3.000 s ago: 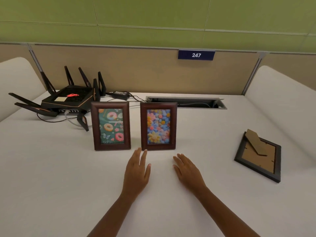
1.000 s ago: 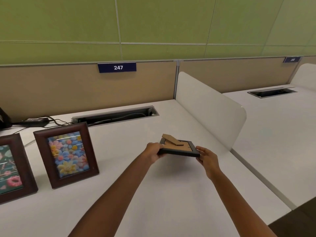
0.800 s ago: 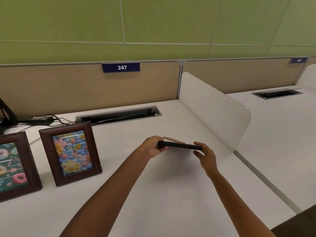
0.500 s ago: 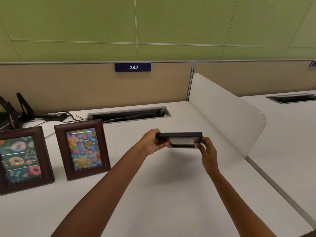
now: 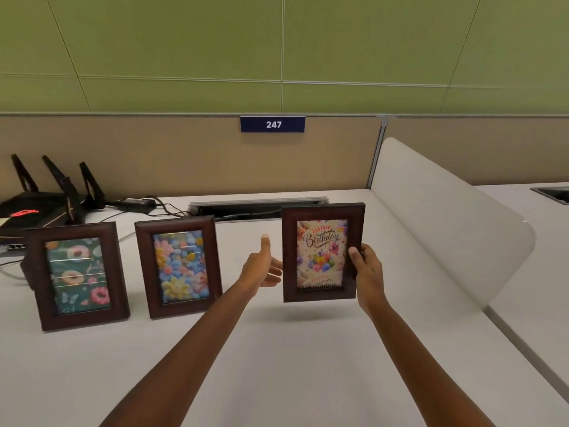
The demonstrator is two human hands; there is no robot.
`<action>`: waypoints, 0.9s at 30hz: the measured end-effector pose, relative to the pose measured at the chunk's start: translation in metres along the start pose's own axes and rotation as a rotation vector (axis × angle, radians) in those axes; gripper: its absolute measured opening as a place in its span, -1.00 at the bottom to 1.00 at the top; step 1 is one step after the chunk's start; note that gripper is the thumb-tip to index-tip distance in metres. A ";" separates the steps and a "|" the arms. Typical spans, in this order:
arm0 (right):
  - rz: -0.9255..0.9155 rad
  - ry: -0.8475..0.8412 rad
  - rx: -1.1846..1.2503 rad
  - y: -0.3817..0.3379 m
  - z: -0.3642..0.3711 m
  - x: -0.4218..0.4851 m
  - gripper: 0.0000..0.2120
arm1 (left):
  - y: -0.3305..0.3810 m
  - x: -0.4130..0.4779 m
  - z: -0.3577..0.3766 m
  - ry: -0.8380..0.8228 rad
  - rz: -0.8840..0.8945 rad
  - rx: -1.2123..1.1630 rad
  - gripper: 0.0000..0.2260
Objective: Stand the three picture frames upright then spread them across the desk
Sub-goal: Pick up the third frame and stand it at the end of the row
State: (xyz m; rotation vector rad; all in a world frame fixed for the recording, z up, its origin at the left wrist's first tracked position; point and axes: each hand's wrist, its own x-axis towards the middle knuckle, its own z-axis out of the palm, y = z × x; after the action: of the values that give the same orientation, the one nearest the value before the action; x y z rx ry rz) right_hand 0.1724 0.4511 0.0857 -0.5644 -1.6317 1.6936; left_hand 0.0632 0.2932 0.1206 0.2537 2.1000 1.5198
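Two dark wooden picture frames stand upright on the white desk (image 5: 277, 365): a doughnut picture frame (image 5: 77, 275) at the left and a flower picture frame (image 5: 180, 266) beside it. A third frame with a "Happy Birthday" picture (image 5: 320, 254) is held upright in the air, facing me, just above the desk to the right of the other two. My right hand (image 5: 366, 269) grips its right edge, thumb on the front. My left hand (image 5: 261, 268) is open with the thumb up, and its fingertips reach the frame's left edge.
A black router (image 5: 40, 208) with antennas and a power adapter (image 5: 135, 201) with cables sit at the back left. A cable slot (image 5: 255, 208) runs along the back edge. A white divider panel (image 5: 446, 235) bounds the desk on the right.
The third frame was lifted from lying face down at the right and turned upright, picture towards me. My left hand has let go of its edge and opened.
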 end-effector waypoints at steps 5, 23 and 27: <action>0.032 -0.066 -0.029 -0.001 0.016 0.011 -0.89 | -0.010 0.008 -0.010 -0.027 -0.071 -0.078 -0.34; 0.190 -0.140 -0.005 0.024 0.055 0.031 -0.80 | -0.031 0.051 -0.011 -0.058 -0.028 -0.432 -0.46; 0.184 -0.146 0.003 0.025 0.059 0.031 -0.80 | -0.033 0.054 -0.011 -0.061 0.011 -0.443 -0.52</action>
State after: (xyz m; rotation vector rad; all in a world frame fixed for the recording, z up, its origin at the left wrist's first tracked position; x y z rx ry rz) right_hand 0.1040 0.4354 0.0730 -0.6180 -1.7231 1.9094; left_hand 0.0168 0.2969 0.0758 0.1451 1.6619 1.9057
